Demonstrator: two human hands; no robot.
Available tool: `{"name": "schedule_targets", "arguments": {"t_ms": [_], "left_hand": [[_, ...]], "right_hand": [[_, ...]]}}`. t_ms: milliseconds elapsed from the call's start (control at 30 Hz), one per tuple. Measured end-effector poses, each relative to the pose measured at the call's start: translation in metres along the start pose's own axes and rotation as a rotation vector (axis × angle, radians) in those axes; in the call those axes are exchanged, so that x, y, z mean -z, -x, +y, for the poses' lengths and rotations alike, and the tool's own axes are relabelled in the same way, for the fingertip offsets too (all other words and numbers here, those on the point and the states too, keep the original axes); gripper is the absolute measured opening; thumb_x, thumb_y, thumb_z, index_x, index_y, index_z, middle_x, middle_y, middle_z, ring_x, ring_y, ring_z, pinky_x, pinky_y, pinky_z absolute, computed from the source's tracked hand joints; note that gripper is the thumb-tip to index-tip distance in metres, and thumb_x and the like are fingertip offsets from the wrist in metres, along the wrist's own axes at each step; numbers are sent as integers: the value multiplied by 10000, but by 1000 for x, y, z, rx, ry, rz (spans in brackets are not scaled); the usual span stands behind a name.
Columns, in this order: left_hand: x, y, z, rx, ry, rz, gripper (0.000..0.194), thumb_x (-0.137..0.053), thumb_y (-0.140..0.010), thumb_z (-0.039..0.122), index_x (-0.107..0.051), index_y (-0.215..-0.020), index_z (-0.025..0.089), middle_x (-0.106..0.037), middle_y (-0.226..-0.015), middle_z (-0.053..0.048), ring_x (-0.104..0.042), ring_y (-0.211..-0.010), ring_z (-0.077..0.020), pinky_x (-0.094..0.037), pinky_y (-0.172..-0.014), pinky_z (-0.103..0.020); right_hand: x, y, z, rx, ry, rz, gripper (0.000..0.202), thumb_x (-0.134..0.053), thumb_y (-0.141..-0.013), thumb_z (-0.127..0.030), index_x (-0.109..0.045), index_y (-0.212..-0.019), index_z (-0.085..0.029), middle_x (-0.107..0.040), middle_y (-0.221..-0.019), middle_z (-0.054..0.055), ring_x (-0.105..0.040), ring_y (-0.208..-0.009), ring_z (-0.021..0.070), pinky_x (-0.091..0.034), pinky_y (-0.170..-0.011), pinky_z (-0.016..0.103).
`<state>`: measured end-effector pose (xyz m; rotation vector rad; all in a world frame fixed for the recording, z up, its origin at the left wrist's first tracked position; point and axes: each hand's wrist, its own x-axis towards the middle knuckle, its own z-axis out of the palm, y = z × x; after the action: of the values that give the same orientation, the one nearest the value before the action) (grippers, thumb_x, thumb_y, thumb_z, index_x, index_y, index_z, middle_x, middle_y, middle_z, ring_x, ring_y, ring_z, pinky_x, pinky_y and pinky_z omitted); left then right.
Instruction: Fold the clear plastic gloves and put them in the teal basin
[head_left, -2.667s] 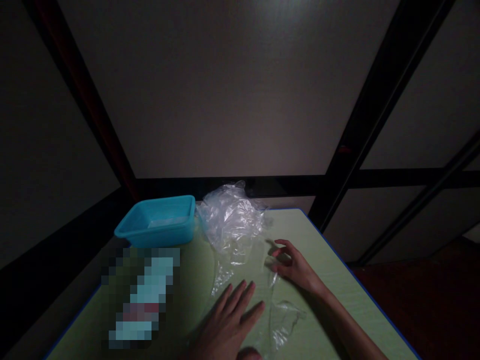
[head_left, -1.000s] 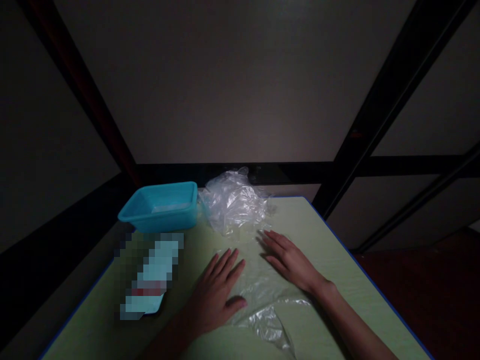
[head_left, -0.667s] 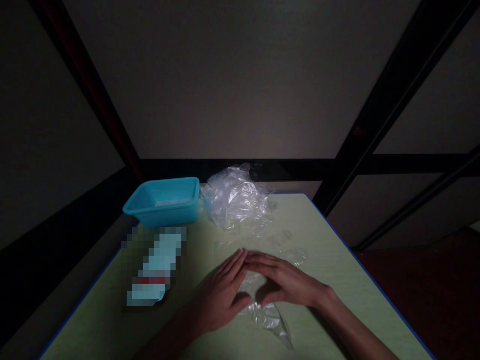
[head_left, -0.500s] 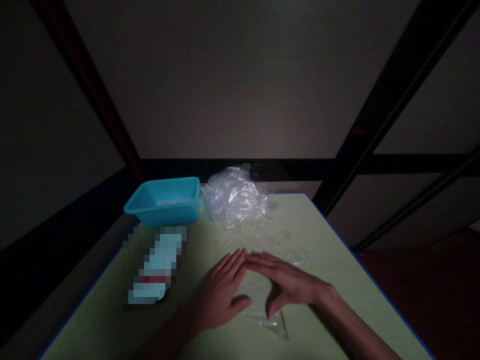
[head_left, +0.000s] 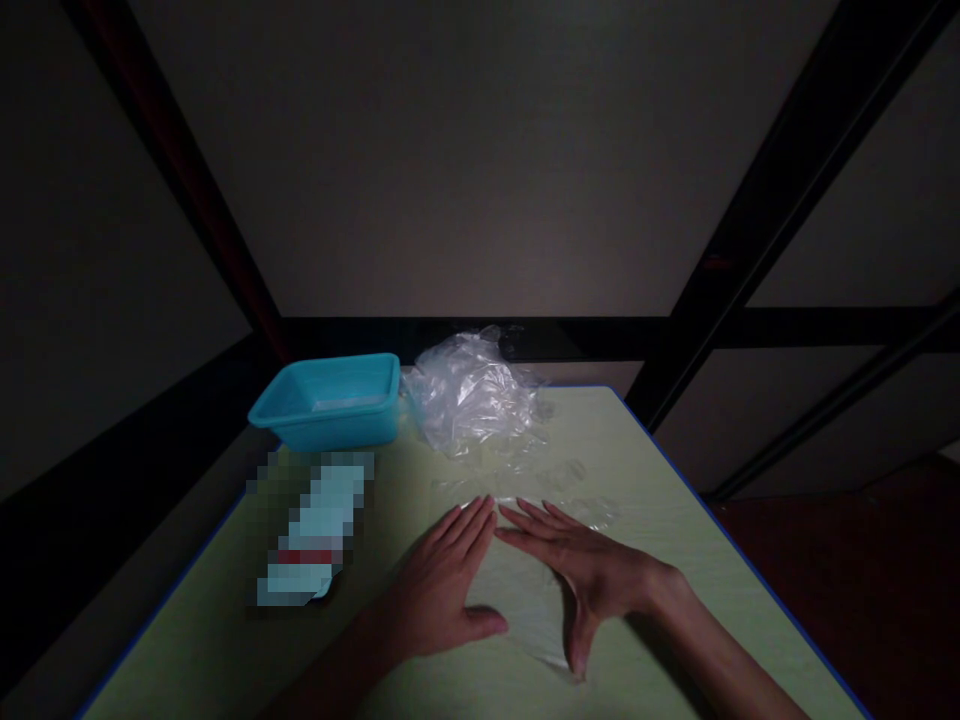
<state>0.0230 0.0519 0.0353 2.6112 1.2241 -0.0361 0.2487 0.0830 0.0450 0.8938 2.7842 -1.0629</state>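
A clear plastic bag (head_left: 529, 595) lies flat on the table beneath and between my hands. My left hand (head_left: 446, 580) rests palm down at its left side, fingers stretched out and thumb pointing right. On the bag's right side my right hand (head_left: 574, 560) is spread wide, its fingers near the left fingertips and its thumb at the bag's near corner. Farther back sits a crumpled heap of clear plastic bags (head_left: 476, 395). The palms and the bag's parts under them are hidden.
At the back left of the pale green table (head_left: 645, 480) stands a turquoise plastic basket (head_left: 337, 430). In front of it lies a pixelated pale object (head_left: 319, 530) with a red band. The table has a blue edge, and a panelled wall rises behind it.
My right thumb has moved outward and toward me, to the bag's near corner, and the right fingers have spread. The bag looks flatter between my hands. My left hand has hardly moved.
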Motion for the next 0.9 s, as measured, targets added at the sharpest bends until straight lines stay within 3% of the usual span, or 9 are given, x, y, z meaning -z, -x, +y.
{"name": "schedule_targets", "arguments": {"t_ms": [233, 433, 533, 600, 667, 767, 900], "left_hand": [[-5, 0, -2, -2, -11, 25, 926, -650, -723, 460, -189, -1432, 85, -127, -1511, -155, -109, -1392, -260, -175, -1119, -414], [-4, 1, -5, -36, 29, 1, 992, -666, -699, 525, -188, -1430, 56, -111, -1506, -193, -99, -1389, -299, -171, -1117, -447], [-1, 8, -12, -145, 99, 70, 919, -656, -729, 491, -213, -1430, 95, -136, -1509, -181, -133, -1383, -311, -193, -1110, -466], [1, 14, -18, -237, 166, 150, 755, -628, -777, 388, -287, -1408, 152, -202, -1507, -145, -198, -1372, -298, -240, -1097, -457], [1, 19, -24, -276, 238, 227, 523, -580, -807, 266, -445, -1307, 187, -355, -1452, -118, -324, -1322, -274, -316, -1062, -430], [-2, 21, -32, -247, 343, 331, 279, -507, -821, 150, -601, -1081, 186, -583, -1232, -104, -520, -1146, -228, -431, -958, -378], [-7, 17, -36, -265, 407, 434, 204, -483, -821, 116, -625, -957, 168, -652, -1057, -102, -592, -997, -203, -479, -866, -348]], "right_hand": [[1, 4, 0, -1, 10, -33, 1240, -806, -385, -601, -252, -1434, -239, -87, -1515, 147, -37, -1374, 367, -24, -1078, 567], [14, 18, -4, -18, 23, -143, 1273, -803, -388, -604, -231, -1443, -178, -40, -1523, 177, 10, -1366, 405, -26, -1072, 592], [14, 27, -11, 56, 37, -66, 1009, -766, -520, -573, -396, -1372, -181, -151, -1524, 146, -76, -1381, 364, -100, -1094, 542], [5, 29, -15, 137, 56, -12, 694, -746, -594, -509, -581, -1185, -184, -370, -1432, 120, -269, -1332, 316, -228, -1077, 476], [-7, 28, -17, 205, 88, 40, 426, -754, -589, -436, -665, -917, -178, -578, -1154, 87, -501, -1113, 261, -353, -993, 424], [-22, 24, -21, 263, 147, 17, 228, -734, -551, -332, -590, -652, -188, -590, -807, 8, -554, -832, 195, -439, -854, 370], [-25, 20, -28, 304, 189, 36, 151, -603, -568, -190, -453, -548, -196, -532, -697, -7, -507, -747, 167, -443, -816, 337]]}}
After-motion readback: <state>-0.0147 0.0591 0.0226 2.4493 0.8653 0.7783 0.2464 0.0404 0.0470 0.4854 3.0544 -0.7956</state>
